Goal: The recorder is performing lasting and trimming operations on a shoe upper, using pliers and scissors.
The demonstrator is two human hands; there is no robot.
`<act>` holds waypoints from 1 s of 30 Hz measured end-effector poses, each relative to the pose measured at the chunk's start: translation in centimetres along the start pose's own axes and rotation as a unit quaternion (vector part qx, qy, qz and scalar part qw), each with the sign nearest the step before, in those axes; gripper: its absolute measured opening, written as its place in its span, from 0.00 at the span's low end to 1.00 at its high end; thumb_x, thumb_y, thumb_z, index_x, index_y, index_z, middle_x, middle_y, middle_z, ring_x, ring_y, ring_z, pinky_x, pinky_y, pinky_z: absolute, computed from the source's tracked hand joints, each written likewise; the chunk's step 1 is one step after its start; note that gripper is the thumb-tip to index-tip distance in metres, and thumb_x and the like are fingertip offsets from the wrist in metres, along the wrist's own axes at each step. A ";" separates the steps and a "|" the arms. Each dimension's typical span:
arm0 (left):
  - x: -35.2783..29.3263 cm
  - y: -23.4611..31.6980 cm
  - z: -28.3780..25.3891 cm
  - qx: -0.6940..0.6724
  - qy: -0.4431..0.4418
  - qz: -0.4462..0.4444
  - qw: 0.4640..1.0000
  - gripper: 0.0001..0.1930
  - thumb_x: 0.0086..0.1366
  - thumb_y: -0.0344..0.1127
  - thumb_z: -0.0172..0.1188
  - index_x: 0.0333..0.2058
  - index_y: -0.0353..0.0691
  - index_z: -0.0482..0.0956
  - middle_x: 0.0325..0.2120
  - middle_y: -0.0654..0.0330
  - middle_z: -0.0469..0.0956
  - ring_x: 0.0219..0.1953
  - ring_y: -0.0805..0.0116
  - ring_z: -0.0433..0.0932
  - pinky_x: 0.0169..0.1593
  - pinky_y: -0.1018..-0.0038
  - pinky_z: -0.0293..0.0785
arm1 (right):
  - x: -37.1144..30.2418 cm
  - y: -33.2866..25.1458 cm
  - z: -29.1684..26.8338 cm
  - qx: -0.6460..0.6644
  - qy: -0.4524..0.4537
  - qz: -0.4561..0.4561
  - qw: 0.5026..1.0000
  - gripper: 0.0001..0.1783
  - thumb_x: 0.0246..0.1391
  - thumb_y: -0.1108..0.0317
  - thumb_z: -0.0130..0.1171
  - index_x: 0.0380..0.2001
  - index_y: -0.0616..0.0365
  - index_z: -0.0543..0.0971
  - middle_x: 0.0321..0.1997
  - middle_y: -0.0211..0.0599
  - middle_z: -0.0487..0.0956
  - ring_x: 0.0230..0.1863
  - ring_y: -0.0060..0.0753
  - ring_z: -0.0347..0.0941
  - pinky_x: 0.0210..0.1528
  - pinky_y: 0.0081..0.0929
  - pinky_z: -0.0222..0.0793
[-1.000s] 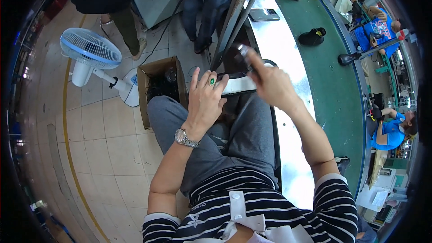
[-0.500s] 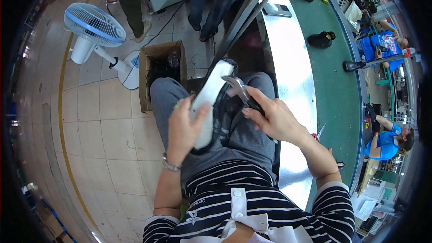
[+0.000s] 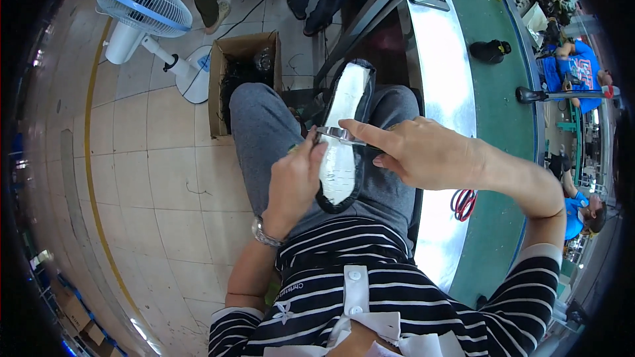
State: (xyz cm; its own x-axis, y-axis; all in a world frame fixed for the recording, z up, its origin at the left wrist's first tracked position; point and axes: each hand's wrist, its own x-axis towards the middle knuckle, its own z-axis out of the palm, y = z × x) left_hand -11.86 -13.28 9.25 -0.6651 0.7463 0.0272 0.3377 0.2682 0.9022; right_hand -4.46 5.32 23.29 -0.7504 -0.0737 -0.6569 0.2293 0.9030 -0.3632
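Item: shoe (image 3: 344, 133), black upper, pale sole facing up, resting on the lap over the grey trousers (image 3: 264, 125). I read its long axis as running from the belly outward, far end toward the metal table frame (image 3: 370, 6).

Left hand (image 3: 294, 182): fingers wrapped around the shoe's left edge, apparently steadying it, sole to the camera.

Right hand (image 3: 423, 152): fingers closed on a metal tool (image 3: 340, 135) laid crosswise over the sole, forefinger stretched along it.

Surroundings: cardboard box (image 3: 241, 73) and fan (image 3: 142, 10) on the floor to the left; green workbench (image 3: 503, 125) to the right.
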 end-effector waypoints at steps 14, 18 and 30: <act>2.4 -0.3 0.1 -0.561 -0.220 -0.254 0.757 0.36 0.72 0.54 0.45 0.71 0.55 0.39 0.68 0.60 0.53 0.68 0.67 0.55 0.67 0.69 0.54 | -0.2 3.8 4.4 0.021 0.084 -0.072 0.994 0.39 0.62 0.65 0.54 0.70 0.37 0.48 0.19 0.36 0.73 0.11 0.33 0.69 0.11 0.30 0.66; 4.0 -1.2 2.0 -0.597 -0.182 -0.276 0.731 0.37 0.70 0.58 0.48 0.71 0.59 0.43 0.65 0.64 0.59 0.64 0.68 0.61 0.64 0.68 0.60 | -0.6 3.9 5.3 0.025 0.101 -0.074 0.992 0.37 0.63 0.64 0.52 0.70 0.38 0.49 0.19 0.35 0.73 0.10 0.30 0.68 0.10 0.29 0.64; 4.0 -1.9 2.6 -0.477 -0.195 -0.290 0.807 0.44 0.66 0.50 0.57 0.71 0.52 0.40 0.62 0.55 0.63 0.58 0.67 0.69 0.58 0.68 0.68 | -0.1 2.6 -3.0 -0.085 0.135 -0.190 0.969 0.32 0.62 0.65 0.53 0.68 0.47 0.58 0.19 0.45 0.78 0.14 0.35 0.74 0.16 0.26 0.68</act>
State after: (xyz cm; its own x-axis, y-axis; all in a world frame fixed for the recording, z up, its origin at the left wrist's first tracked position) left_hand -13.41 -9.25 6.54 -0.2045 0.8481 -0.4889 -0.7446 0.1894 0.6401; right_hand -5.64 8.95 24.36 -0.9004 -0.3220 -0.2925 -0.1833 0.8906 -0.4162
